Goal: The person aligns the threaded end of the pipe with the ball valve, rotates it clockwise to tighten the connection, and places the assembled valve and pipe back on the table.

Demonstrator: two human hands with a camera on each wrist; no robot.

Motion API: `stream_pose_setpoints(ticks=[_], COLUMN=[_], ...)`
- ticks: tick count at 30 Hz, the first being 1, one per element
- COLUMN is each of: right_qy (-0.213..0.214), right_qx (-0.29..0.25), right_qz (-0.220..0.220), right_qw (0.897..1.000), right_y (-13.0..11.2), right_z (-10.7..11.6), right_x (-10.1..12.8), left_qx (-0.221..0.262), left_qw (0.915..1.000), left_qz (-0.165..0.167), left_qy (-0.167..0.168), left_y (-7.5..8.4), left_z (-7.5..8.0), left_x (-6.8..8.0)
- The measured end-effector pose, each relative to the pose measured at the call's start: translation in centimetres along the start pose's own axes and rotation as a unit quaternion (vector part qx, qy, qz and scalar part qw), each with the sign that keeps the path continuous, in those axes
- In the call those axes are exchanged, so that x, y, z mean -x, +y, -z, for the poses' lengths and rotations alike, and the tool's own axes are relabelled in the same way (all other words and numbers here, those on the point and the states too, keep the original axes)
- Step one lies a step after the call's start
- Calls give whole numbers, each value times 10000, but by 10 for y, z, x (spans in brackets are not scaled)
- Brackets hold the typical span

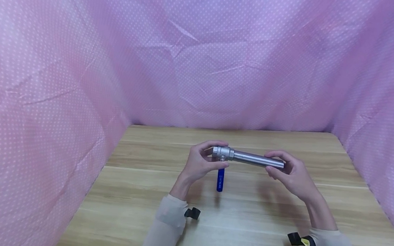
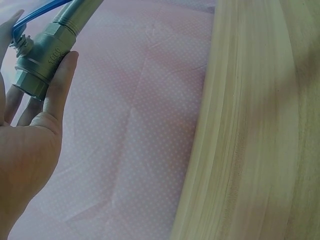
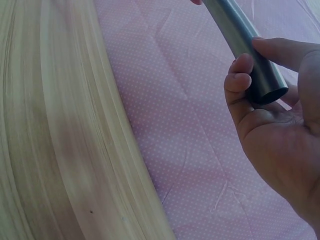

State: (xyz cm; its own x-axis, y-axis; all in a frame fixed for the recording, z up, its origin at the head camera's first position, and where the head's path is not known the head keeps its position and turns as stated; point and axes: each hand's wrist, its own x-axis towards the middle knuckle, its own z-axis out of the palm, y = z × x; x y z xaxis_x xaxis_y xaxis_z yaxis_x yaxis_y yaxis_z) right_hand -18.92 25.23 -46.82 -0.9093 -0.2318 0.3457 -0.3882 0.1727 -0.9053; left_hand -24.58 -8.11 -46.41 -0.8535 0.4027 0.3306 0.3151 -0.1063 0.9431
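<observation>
A silver ball valve (image 1: pixel 223 153) with a blue lever handle (image 1: pixel 220 180) is joined to a straight metal pipe (image 1: pixel 254 159), and both are held above the table. My left hand (image 1: pixel 199 161) grips the valve body between thumb and fingers; the lever points down toward me. At the pipe's far right end, my right hand (image 1: pixel 293 175) pinches it between thumb and fingers. In the left wrist view the valve (image 2: pixel 42 62) shows raised markings and a hex end. The right wrist view shows the pipe's open end (image 3: pixel 275 94) near the right palm.
A light wood-grain table (image 1: pixel 237 226) lies under both hands. Pink dotted cloth (image 1: pixel 222 63) hangs behind it and along both sides. Black straps (image 1: pixel 192 213) sit at the wrists over pale sleeves (image 1: pixel 166 228).
</observation>
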Motion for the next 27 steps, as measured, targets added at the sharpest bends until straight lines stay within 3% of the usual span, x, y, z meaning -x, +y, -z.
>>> stream_pose_setpoints(ticks=[15, 27], right_qy=[-56, -56], right_qx=[204, 252], right_qz=[165, 10], right_qw=[9996, 9997], right_y=[0, -4], right_z=[2, 0], right_x=[-1, 1], left_qx=[119, 108], left_qw=[9999, 9999], left_qz=[11, -3], left_qy=[52, -3], left_y=[0, 0], left_z=[-2, -1], left_x=[1, 2])
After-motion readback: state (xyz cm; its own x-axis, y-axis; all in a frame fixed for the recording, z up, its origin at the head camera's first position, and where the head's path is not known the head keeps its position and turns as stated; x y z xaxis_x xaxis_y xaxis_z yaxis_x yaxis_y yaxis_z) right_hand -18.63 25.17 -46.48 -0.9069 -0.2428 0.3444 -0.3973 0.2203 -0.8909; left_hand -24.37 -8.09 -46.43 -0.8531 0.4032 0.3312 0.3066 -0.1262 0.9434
